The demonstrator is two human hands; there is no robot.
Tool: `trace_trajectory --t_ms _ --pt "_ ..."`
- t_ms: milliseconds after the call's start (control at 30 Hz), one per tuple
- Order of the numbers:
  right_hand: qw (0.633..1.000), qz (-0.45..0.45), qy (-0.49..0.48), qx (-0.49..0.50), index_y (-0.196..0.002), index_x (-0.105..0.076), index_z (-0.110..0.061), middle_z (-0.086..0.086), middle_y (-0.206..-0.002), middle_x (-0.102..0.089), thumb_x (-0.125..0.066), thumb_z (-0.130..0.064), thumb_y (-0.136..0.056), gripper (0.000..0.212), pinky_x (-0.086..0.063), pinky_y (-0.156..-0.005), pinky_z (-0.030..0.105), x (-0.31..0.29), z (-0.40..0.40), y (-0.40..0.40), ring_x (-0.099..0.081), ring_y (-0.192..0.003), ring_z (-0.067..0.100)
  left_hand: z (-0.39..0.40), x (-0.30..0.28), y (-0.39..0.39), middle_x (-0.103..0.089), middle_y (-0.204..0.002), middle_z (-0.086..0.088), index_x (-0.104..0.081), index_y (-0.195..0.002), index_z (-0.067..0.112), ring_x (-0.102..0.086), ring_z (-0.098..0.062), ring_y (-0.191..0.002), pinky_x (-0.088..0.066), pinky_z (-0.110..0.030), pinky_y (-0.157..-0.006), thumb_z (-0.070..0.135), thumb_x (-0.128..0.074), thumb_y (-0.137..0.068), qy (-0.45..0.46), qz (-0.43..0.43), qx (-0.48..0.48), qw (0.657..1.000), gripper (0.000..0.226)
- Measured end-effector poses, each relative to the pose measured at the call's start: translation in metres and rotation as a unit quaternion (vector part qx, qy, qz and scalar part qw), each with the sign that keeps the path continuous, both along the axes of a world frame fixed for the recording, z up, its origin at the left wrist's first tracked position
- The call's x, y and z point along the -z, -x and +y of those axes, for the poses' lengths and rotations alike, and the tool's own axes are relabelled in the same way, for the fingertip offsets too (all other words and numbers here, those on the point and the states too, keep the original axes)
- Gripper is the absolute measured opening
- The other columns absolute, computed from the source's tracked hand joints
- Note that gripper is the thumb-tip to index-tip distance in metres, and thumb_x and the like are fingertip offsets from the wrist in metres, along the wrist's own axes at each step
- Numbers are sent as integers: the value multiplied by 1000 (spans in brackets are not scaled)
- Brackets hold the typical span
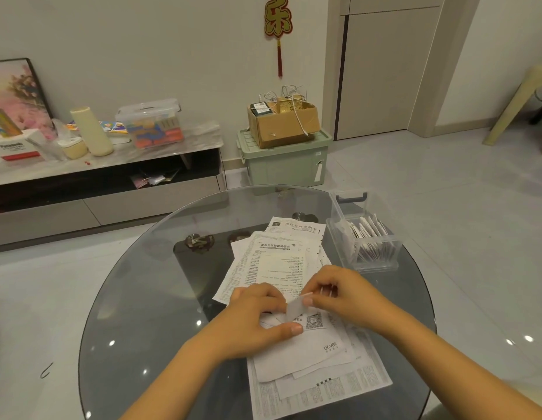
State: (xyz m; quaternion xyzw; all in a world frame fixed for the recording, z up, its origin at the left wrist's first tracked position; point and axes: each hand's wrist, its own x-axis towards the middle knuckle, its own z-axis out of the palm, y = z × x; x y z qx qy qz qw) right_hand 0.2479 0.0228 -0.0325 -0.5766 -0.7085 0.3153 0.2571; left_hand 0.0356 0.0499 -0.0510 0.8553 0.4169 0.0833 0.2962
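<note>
Head view, from my remote seat: both hands meet over the near half of the round glass table (136,298), working on a small white slip of paper (294,309). The left hand (257,319) has its fingers curled over the slip's left side, with the thumb pressed flat on the sheet below. The right hand (345,295) pinches the slip's upper right edge between thumb and forefinger, its other fingers tucked in. So I read both hands as grasping the slip, which stands tilted up between them, its lower edge on or just above the paper under it (I cannot tell which).

That paper is a white sheet printed "dr.vet" (324,353) with a QR code, lying on top of larger printed leaflets (354,386) at the table's near edge. A second fan of leaflets (275,256) lies just beyond the hands. To the right of it stands a clear plastic box (381,262) holding upright sachets, its lid open behind it.
</note>
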Motion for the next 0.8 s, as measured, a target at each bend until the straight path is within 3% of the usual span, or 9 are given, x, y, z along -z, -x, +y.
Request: trace_trajectory --t_ms 100,167,333,433,533,667,800 --pt "1000 -8 -17 19 -88 -69 -26 -12 -86 -57 -70 -26 -81 8 -38 -68 12 8 6 11 -51 -75 0 2 6 -3 -51 -95 25 -55 -76 45 -46 -3 -99 -38 -26 -88 69 -50 -78 -16 -35 -27 999 24" --pt "999 -25 -23 18 -91 -66 -27 -12 -86 -56 -71 -27 -80 12 -39 -69 15 14 8 18 -48 -76 0 1 6 -6 -51 -93 24 -49 -83 47 -48 -2 -94 -40 -25 -85 51 -58 -84 -21 -38 -40 998 11" --pt "999 -42 -3 24 -108 -54 -36 -15 -90 -51 -76 -32 -74 41 -37 -76 16 25 6 23 -42 -82 -3 0 6 -7 -47 -115 19 -47 -122 36 -45 1 -107 -41 -22 -96 37 -68 -82 5 -37 -65 997 45" --pt "998 -63 2 27 -114 -50 -35 -15 -93 -46 -75 -33 -74 48 -37 -78 17 26 5 24 -40 -85 -1 2 8 -7 -43 -119 18 -41 -132 31 -41 2 -111 -38 -19 -99 35 -71 -80 7 -29 -75 997 61" --pt "996 -81 -9 23 -108 -49 -33 -12 -95 -44 -73 -29 -77 40 -38 -78 20 24 4 24 -39 -87 4 2 7 -9 -43 -112 18 -41 -131 33 -42 0 -107 -38 -18 -97 36 -73 -78 4 -17 -98 995 62" --pt "993 -113 -41 -18 -103 -60 -26 -11 -100 -43 -66 -23 -84 20 -38 -85 23 21 3 25 -35 -96 5 2 1 -12 -43 -100 19 -46 -123 36 -45 -1 -95 -37 -10 -81 34 -75 -76 15 -15 -117 993 55" --pt "989 -135 -43 -35 -106 -67 -28 -12 -98 -45 -62 -28 -87 19 -36 -87 21 21 4 25 -33 -96 5 2 -2 -13 -49 -93 15 -52 -113 39 -49 0 -82 -39 -6 -72 22 -69 -83 22 -45 -152 987 38"
